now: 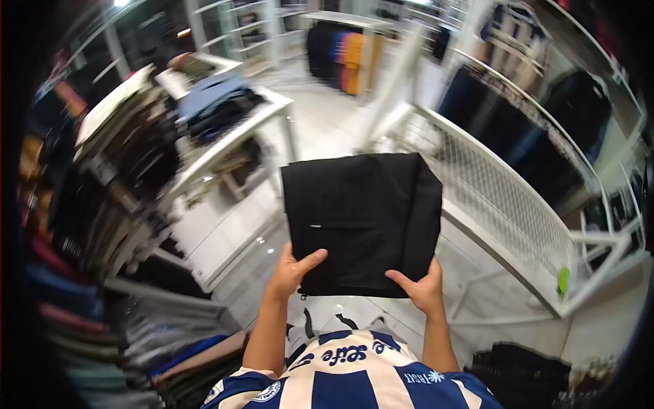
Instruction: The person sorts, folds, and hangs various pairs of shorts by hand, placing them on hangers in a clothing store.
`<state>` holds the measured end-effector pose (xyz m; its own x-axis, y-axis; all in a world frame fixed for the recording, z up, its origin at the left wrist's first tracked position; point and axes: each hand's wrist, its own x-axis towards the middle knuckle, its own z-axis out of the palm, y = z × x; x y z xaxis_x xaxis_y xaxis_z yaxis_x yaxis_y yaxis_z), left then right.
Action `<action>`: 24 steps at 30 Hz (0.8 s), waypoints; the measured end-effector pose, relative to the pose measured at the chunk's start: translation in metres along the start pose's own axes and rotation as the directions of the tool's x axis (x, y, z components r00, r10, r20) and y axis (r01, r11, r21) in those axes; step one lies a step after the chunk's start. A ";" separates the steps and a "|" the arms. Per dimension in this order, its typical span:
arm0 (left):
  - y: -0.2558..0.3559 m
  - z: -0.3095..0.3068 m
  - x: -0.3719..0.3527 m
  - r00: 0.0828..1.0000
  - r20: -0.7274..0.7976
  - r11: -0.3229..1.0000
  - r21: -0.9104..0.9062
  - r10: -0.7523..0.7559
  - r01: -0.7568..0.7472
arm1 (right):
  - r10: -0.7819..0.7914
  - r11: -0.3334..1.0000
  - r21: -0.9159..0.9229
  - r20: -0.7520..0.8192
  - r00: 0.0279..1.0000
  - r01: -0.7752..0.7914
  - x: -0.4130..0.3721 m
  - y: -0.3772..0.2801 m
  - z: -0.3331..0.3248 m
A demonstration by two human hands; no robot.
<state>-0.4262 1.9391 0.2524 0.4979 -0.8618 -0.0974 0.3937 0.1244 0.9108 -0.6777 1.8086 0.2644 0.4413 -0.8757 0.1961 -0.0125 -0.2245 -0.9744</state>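
Observation:
A folded black garment (pixel 354 218) is held up in front of me, above the tiled floor, with a small light mark on its left part. My left hand (pixel 294 269) grips its lower left edge, the thumb lying on top and the fingers hidden beneath. At the lower right edge, my right hand (pixel 424 283) holds it the same way, thumb on top, fingers out of sight underneath.
Tall stacks of folded clothes (pixel 112 170) stand at the left, beside a white table (pixel 276 102) with folded garments. A white mesh-sided rack (pixel 497 177) is at the right, near hanging dark clothes (pixel 518 136). More dark clothing (pixel 518 371) lies at the lower right.

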 end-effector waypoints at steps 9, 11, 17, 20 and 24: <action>-0.083 0.234 0.075 0.917 0.342 0.976 0.148 -0.205 0.163 | -0.045 0.990 -0.143 -0.377 0.925 -0.011 -0.024 0.010 -0.219; -0.085 0.277 0.086 0.886 0.400 0.969 0.162 -0.237 0.186 | -0.063 0.982 -0.187 -0.435 0.898 -0.022 -0.025 0.018 -0.250; -0.093 0.366 0.139 0.777 0.610 0.964 0.267 -0.156 -0.016 | -0.171 0.946 -0.323 -0.578 0.798 -0.031 -0.001 0.001 -0.311; -0.104 0.389 0.164 0.775 0.628 0.901 0.370 -0.064 -0.226 | -0.092 0.956 -0.274 -0.626 0.774 -0.107 0.013 0.029 -0.338; -0.147 0.371 0.179 0.713 0.683 0.439 0.598 0.158 -0.670 | -0.094 0.846 -0.423 -0.718 0.690 -0.325 0.002 0.091 -0.355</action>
<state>-0.6820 1.5838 0.2497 -0.1105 -0.9307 0.3487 -0.6234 0.3382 0.7050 -0.9968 1.6343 0.2149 -0.3383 -0.8899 0.3060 -0.5339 -0.0862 -0.8412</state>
